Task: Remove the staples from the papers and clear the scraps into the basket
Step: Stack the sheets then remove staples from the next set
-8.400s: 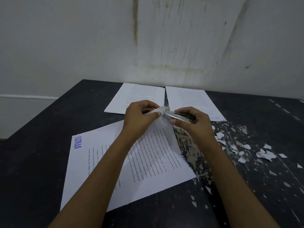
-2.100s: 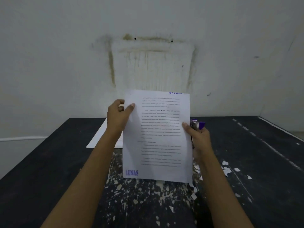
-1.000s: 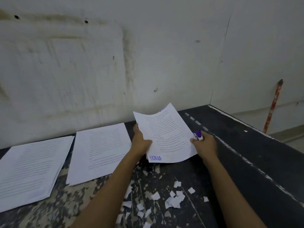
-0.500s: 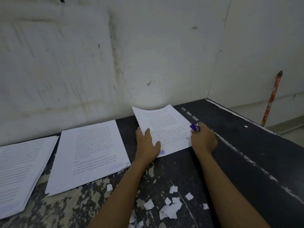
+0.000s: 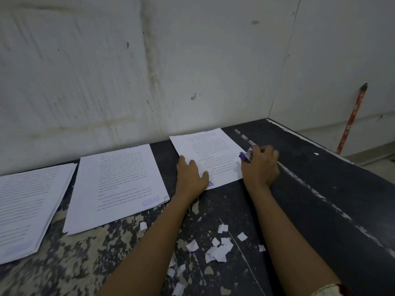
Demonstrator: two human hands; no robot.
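A printed sheet (image 5: pixel 213 152) with a blue "LUNAS" stamp lies flat on the dark table (image 5: pixel 320 189) near the back wall. My left hand (image 5: pixel 191 178) rests flat on its near left corner, fingers spread. My right hand (image 5: pixel 259 165) sits at the sheet's right edge, fingers curled round a small purple and silver stapler (image 5: pixel 245 155). Torn white paper scraps (image 5: pixel 218 246) lie scattered on the table between my forearms. No basket is in view.
Two more paper stacks lie to the left: a middle stack (image 5: pixel 119 184) and a far-left stack (image 5: pixel 27 208). The wall stands right behind the papers. The table's right edge (image 5: pixel 310 138) runs diagonally; a red-orange pole (image 5: pixel 352 116) leans beyond it.
The sheet, held up in both hands a second ago, now lies flat on the table at the right of the row. My left hand flattened onto it; my right hand still holds the stapler.
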